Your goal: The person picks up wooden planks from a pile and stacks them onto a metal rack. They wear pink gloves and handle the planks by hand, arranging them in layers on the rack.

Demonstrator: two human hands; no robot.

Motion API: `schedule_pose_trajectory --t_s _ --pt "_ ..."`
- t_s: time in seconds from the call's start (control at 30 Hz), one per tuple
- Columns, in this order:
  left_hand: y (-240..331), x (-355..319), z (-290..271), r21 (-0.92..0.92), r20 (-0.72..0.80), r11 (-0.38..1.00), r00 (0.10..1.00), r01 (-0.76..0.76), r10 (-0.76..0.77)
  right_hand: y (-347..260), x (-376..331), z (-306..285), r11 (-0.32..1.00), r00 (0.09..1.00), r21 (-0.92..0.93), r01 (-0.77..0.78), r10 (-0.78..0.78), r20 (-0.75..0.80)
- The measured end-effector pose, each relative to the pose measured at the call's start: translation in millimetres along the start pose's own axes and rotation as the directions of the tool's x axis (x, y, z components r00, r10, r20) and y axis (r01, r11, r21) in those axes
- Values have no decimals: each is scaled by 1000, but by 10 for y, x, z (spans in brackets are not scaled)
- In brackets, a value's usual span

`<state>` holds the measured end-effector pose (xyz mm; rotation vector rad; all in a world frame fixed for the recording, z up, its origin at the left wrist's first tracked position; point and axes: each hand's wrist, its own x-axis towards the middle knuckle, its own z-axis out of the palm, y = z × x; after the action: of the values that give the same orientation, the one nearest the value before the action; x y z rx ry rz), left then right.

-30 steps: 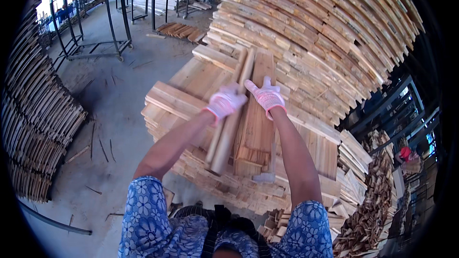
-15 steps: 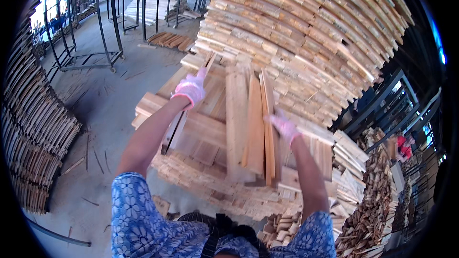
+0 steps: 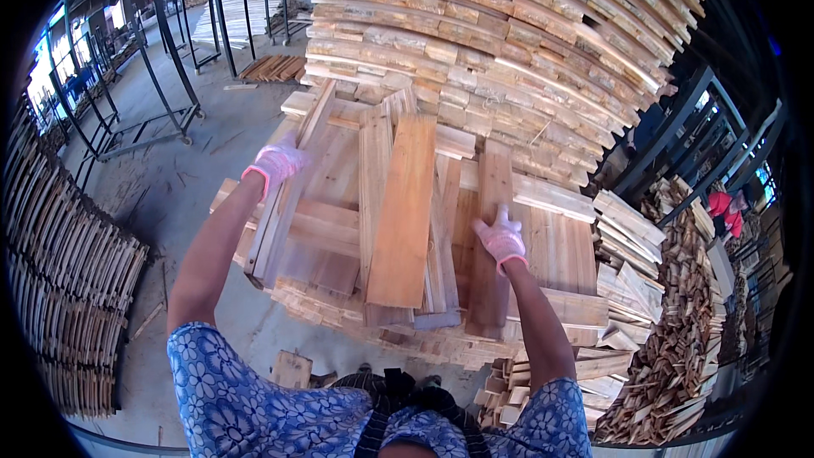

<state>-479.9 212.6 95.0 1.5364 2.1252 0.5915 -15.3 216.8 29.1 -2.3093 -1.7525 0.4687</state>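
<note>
My left hand point(image 3: 278, 163), in a pink-and-white knit glove, is closed around a narrow wooden board point(image 3: 292, 195) at the left side of the stack. Its fingertips are a little blurred. My right hand point(image 3: 500, 239), gloved the same way, has its fingers spread over a darker brown board point(image 3: 494, 182) and touches its right part. Between the hands, a smooth orange-tinted board point(image 3: 403, 216) lies at a slight slant over paler boards point(image 3: 374, 178). Underneath are more flat boards point(image 3: 322, 225) laid crosswise.
A tall stack of short planks point(image 3: 483, 42) rises just beyond. Stacked slats point(image 3: 72, 288) stand at the left, and black metal racks point(image 3: 144, 127) at the far left. A heap of offcuts point(image 3: 670, 331) lies at the right; a person in red point(image 3: 725, 210) is farther back.
The loose boards between my hands have spread apart, and the orange-tinted one now lies flat on top. My left hand has shifted left with its board. My right-hand fingers have spread.
</note>
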Motion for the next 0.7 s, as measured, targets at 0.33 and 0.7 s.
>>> schedule_pose_trajectory --t_s 0.33,0.7 --pt "1 12 -8 3 69 1000 998 0 -1 -188 235 28 947 952 -136 292 -274 134" --pt "548 -338 292 215 -75 975 997 50 -34 -2207 -672 -55 814 915 -446 373 -402 30"
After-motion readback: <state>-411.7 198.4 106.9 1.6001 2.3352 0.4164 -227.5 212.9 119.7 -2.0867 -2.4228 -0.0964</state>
